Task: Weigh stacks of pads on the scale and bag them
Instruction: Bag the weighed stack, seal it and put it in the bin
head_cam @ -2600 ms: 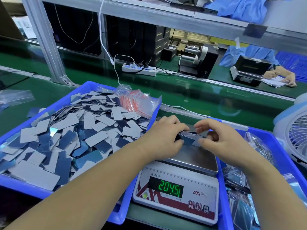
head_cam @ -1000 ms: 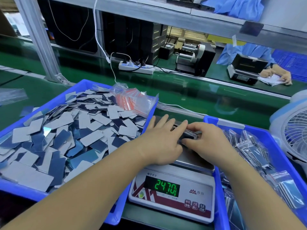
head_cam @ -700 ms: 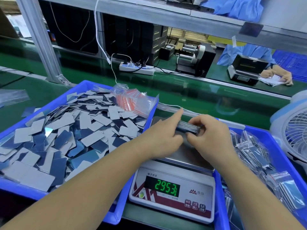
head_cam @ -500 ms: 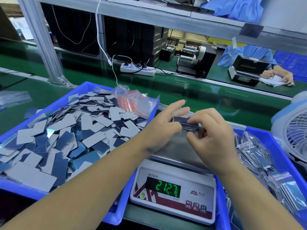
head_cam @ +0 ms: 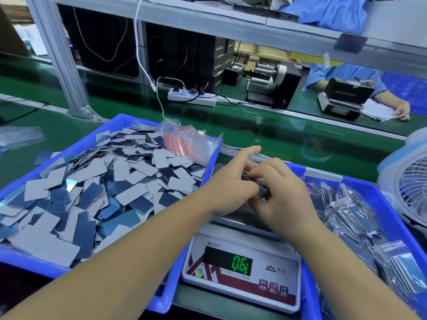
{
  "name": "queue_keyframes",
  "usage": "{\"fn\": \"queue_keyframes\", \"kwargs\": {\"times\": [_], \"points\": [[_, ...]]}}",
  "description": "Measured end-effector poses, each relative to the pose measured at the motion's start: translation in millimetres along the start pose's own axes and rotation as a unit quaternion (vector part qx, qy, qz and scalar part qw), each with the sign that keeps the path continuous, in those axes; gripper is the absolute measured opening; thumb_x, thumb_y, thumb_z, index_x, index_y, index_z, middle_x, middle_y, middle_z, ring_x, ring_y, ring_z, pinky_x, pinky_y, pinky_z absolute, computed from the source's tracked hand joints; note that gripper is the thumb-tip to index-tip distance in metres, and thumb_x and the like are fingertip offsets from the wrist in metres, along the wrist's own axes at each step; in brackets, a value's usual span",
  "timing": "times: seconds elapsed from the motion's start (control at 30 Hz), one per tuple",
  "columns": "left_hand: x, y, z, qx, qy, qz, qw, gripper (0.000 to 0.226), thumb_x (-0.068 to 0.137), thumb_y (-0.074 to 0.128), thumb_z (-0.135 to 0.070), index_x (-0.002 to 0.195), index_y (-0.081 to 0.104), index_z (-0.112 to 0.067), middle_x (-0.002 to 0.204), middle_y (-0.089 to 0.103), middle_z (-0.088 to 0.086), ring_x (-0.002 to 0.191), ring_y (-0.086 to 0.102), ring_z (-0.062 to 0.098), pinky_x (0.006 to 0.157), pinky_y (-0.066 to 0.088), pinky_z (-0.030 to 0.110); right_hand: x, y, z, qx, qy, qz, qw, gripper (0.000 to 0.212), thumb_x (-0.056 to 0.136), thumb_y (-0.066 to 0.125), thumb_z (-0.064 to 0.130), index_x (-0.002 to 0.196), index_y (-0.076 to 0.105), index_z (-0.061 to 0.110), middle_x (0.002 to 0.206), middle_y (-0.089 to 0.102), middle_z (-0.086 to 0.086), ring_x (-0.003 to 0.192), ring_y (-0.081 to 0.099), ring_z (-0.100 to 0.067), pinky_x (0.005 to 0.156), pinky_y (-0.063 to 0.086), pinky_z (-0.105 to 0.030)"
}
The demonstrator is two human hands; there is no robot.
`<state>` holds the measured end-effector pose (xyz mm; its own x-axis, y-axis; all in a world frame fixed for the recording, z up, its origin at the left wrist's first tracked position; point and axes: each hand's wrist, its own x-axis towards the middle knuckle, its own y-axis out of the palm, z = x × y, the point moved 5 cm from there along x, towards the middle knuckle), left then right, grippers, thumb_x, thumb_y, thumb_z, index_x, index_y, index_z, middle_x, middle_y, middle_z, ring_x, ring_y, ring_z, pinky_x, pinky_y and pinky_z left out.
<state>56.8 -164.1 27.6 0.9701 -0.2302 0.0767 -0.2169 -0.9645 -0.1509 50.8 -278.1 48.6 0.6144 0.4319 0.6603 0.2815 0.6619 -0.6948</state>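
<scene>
I count two blue bins: the left bin (head_cam: pixel 46 264) heaped with loose pads (head_cam: pixel 97 192), too many to number, and the right bin (head_cam: pixel 379 195) with many filled bags (head_cam: pixel 351 211). One scale (head_cam: pixel 242 271) sits between them. One stack of pads (head_cam: pixel 260 189) is in my two hands. One fan (head_cam: pixel 409 181), one power strip (head_cam: pixel 191 98).

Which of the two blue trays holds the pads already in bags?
The right blue tray, beside the fan; the left blue tray holds loose pads.

Pads mostly hidden in the hands

The stack of pads (head_cam: pixel 262 191) showed only an edge between both hands; the scale (head_cam: pixel 240 273) platform lay largely covered.
</scene>
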Motion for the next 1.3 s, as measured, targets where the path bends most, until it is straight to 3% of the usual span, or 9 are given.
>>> {"fn": "queue_keyframes", "kwargs": {"times": [0.13,0.23,0.33,0.5,0.67,0.93,1.13,1.23,1.3], "points": [[2.8,-8.9,-2.5,0.005,0.003,0.014,1.000,0.082,0.065,0.045,-0.015,0.145,0.037,-0.033,0.107,0.055,-0.011,0.091,0.057,0.005,0.077,0.050,0.023,2.4,-3.7,-9.3,0.026,0.067,0.003,0.997,0.025,0.066,0.074,0.007,0.088,0.068,0.017,0.080,0.057,0.012,0.067,0.046,0.001,0.064,0.035,-0.009],[15.1,-40.8,-1.0,0.024,0.010,-0.090,0.996,0.046,0.076,0.047,-0.015,0.116,0.055,-0.037,0.106,0.056,-0.007,0.087,0.055,0.007,0.072,0.046,0.015,-0.1,-3.8,-23.5,0.076,0.167,0.048,0.982,0.028,0.070,0.080,0.009,0.085,0.067,0.029,0.074,0.063,0.019,0.062,0.053,0.002,0.061,0.038,-0.008],[22.4,-85.7,15.6,0.111,-0.042,-0.224,0.967,0.026,0.090,0.050,-0.011,0.100,0.061,-0.033,0.096,0.058,-0.010,0.074,0.054,0.010,0.061,0.041,0.023,-5.5,3.5,-34.5,0.057,0.221,0.143,0.963,0.027,0.072,0.080,0.018,0.082,0.063,0.036,0.077,0.066,0.026,0.071,0.058,0.008,0.064,0.039,-0.004],[41.3,-109.9,40.2,0.435,-0.194,-0.149,0.867,0.044,0.091,0.053,-0.015,0.134,0.052,-0.016,0.141,0.043,0.011,0.107,0.057,0.030,0.080,0.045,0.033,-5.7,8.8,-35.3,0.018,0.224,0.199,0.954,0.024,0.076,0.078,0.023,0.079,0.060,0.040,0.076,0.065,0.027,0.079,0.056,0.015,0.067,0.039,-0.001],[64.3,-122.1,50.8,0.479,-0.223,-0.203,0.824,0.049,0.098,0.058,-0.042,0.136,0.047,-0.012,0.136,0.051,0.012,0.116,0.056,0.034,0.074,0.039,0.037,-7.1,8.0,-33.2,0.012,0.207,0.205,0.957,0.023,0.077,0.077,0.025,0.083,0.060,0.039,0.084,0.064,0.022,0.083,0.055,0.012,0.066,0.038,-0.002],[68.0,-140.0,56.3,0.369,-0.223,-0.280,0.857,0.018,0.088,0.060,-0.010,0.102,0.067,-0.001,0.089,0.065,0.018,0.092,0.067,0.036,0.055,0.037,0.029,-6.8,7.4,-30.5,0.016,0.210,0.213,0.954,0.022,0.078,0.076,0.024,0.084,0.060,0.038,0.083,0.063,0.022,0.082,0.054,0.010,0.067,0.039,-0.005],[44.2,-155.1,35.0,0.340,-0.185,-0.314,0.867,0.020,0.090,0.056,-0.012,0.096,0.075,-0.012,0.098,0.072,0.006,0.090,0.065,0.028,0.073,0.053,0.033,-7.7,8.2,-32.1,0.026,0.236,0.209,0.949,0.020,0.078,0.076,0.023,0.082,0.062,0.037,0.079,0.065,0.026,0.076,0.057,0.009,0.063,0.039,-0.004],[33.0,-142.8,17.3,0.214,-0.115,-0.289,0.926,0.011,0.087,0.063,-0.010,0.087,0.073,-0.008,0.078,0.069,-0.001,0.069,0.058,0.018,0.058,0.049,0.024,-8.4,9.1,-34.6,0.087,0.283,0.184,0.937,0.017,0.081,0.076,0.021,0.081,0.065,0.034,0.077,0.067,0.020,0.057,0.057,-0.004,0.054,0.039,-0.011],[25.0,-119.5,7.9,0.057,-0.082,-0.216,0.971,0.008,0.087,0.070,-0.010,0.080,0.071,-0.013,0.060,0.061,-0.006,0.057,0.052,0.012,0.045,0.039,0.018,-10.6,11.3,-34.5,0.265,0.355,0.129,0.887,0.018,0.085,0.073,0.010,0.083,0.067,0.027,0.068,0.063,0.001,0.045,0.047,-0.014,0.044,0.037,-0.020]]}}
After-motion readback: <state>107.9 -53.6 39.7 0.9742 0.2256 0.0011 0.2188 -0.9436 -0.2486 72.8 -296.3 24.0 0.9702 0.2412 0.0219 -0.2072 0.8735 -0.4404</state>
